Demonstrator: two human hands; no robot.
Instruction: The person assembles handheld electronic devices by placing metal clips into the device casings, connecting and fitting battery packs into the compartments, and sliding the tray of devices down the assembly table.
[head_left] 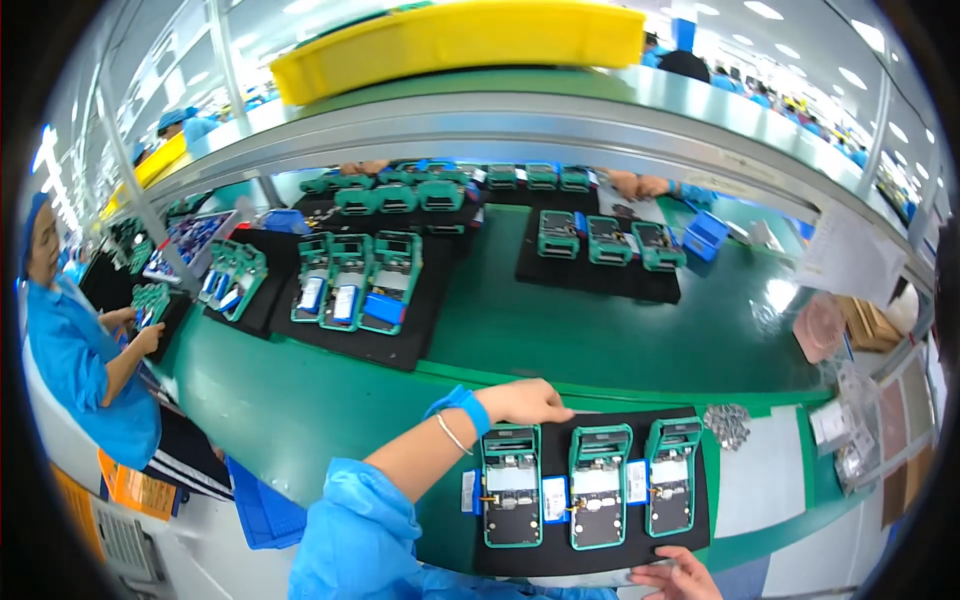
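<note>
In front of me lies a black mat (556, 450) with three green-framed handheld device housings in a row: a left one (512, 515), a middle one (598, 525) and a right one (671, 505). Their circuit boards show. Blue battery packs with white labels, such as one battery pack (554, 498), lie beside the housings, with thin wires. My left hand (527, 402) reaches across from the left, its fingers closed at the mat's far edge above the left housing. At the near right edge my right hand (680, 576) has its fingers apart, the fingertips by the mat; the rest is cut off.
Small metal parts (728, 425) lie right of the mat beside a white sheet (762, 480). Farther mats carry similar housings (345, 285). A yellow bin (460, 45) stands on the overhead shelf. At left a co-worker (85, 360) holds a housing; other hands work across the bench.
</note>
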